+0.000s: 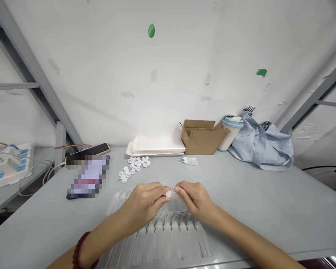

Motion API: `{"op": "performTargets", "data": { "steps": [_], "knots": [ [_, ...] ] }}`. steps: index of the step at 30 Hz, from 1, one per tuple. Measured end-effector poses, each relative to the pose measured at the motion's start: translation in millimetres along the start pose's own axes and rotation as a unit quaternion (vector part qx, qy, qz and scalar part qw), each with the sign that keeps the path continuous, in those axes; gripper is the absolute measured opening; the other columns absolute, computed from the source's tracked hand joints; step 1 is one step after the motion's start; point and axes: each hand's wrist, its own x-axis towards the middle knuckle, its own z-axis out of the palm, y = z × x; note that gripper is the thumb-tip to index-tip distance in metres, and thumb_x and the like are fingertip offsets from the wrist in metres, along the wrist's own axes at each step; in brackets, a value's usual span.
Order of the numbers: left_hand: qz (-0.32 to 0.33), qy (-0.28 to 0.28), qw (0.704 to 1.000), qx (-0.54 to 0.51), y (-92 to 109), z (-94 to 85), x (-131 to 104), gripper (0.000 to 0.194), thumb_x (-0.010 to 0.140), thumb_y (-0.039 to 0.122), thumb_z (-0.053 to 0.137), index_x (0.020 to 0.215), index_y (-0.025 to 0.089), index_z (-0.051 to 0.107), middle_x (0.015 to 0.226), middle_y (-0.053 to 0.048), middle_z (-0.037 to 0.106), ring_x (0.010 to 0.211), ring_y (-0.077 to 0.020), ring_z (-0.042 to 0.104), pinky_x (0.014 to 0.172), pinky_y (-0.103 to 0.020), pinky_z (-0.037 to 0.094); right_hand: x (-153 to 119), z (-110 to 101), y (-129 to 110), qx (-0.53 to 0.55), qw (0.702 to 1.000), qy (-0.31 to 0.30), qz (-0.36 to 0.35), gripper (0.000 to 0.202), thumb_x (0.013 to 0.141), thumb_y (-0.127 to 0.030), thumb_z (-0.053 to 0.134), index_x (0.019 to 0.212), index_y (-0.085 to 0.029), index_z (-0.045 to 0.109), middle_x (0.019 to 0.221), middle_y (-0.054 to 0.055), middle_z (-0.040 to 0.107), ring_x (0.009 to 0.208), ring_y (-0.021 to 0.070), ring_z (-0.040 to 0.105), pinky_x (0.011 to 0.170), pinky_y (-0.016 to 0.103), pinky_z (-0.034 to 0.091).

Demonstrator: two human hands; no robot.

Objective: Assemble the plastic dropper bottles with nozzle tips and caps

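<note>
My left hand [147, 200] pinches a small white cap [168, 194] between thumb and fingertips, above the middle of the grey table. Close against it on the right, my right hand [194, 198] has its thumb and fingers pressed together by the cap; what they hold is too small to make out. Under and in front of my hands lie rows of clear plastic bottles [175, 241] with thin white strings at their tops. Farther back, a loose pile of white caps [138, 163] lies to the left, and a single clear bottle [190, 161] lies on its side to the right.
Along the wall stand a stack of white envelopes [156, 145], an open cardboard box [203, 142], a lidded cup [230, 134] and a blue cloth bag [261, 145]. At the left are a phone [88, 152], a pixelated item [89, 177] and a power strip [14, 164].
</note>
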Motion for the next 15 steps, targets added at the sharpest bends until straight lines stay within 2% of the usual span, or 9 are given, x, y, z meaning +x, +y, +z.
{"op": "performTargets", "data": {
  "steps": [2,4,7,9,12,15],
  "knots": [
    [-0.035,0.003,0.999,-0.023,2.8,-0.9,2.2,0.018,0.091,0.021,0.050,0.092,0.014,0.066,0.067,-0.003,0.061,0.059,-0.0126,0.051,0.055,-0.022,0.039,2.1,-0.9,-3.1,0.053,0.997,0.002,0.057,0.040,0.099,-0.027,0.032,0.062,-0.019,0.043,0.049,-0.006,0.040,0.041,0.0070,0.036,0.042,0.019,0.031],
    [-0.095,-0.014,0.994,-0.062,5.9,-3.3,5.4,0.017,0.089,0.026,0.053,0.090,0.016,0.066,0.071,-0.002,0.062,0.063,-0.0131,0.054,0.057,-0.021,0.040,2.5,-0.6,-3.0,0.072,0.995,0.014,0.066,0.039,0.098,-0.027,0.033,0.062,-0.019,0.044,0.051,-0.005,0.041,0.043,0.0071,0.038,0.043,0.018,0.032],
    [-0.181,-0.078,0.973,-0.122,9.9,-7.1,8.7,0.028,0.091,0.033,0.049,0.075,0.016,0.064,0.068,-0.001,0.059,0.063,-0.0127,0.053,0.056,-0.021,0.040,-0.3,2.3,1.8,0.034,0.998,0.049,-0.010,0.029,0.098,-0.025,0.033,0.079,-0.016,0.053,0.060,-0.002,0.052,0.049,0.0087,0.046,0.047,0.019,0.037],
    [-0.212,-0.108,0.958,-0.156,12.3,-8.0,8.9,0.035,0.092,0.035,0.045,0.067,0.015,0.060,0.065,0.000,0.057,0.061,-0.0118,0.051,0.055,-0.021,0.039,-3.0,4.7,5.1,-0.021,0.994,0.077,-0.080,0.026,0.099,-0.024,0.033,0.086,-0.016,0.053,0.062,0.000,0.053,0.050,0.0101,0.046,0.047,0.020,0.037],
    [-0.201,-0.111,0.958,-0.172,15.8,-6.8,7.0,0.037,0.091,0.033,0.046,0.060,0.015,0.054,0.060,0.001,0.053,0.058,-0.0106,0.049,0.055,-0.021,0.037,-5.9,7.4,5.6,-0.056,0.988,0.090,-0.114,0.027,0.099,-0.021,0.027,0.085,-0.017,0.050,0.060,0.000,0.052,0.050,0.0114,0.045,0.046,0.022,0.036],
    [-0.146,-0.087,0.977,-0.127,17.4,-3.6,3.9,0.041,0.092,0.030,0.046,0.054,0.016,0.046,0.054,0.002,0.046,0.054,-0.0100,0.044,0.054,-0.023,0.033,-5.8,8.2,1.6,-0.015,0.996,0.075,-0.046,0.032,0.100,-0.022,0.023,0.078,-0.019,0.047,0.056,-0.002,0.047,0.044,0.0100,0.041,0.045,0.021,0.034]
  ]
}}
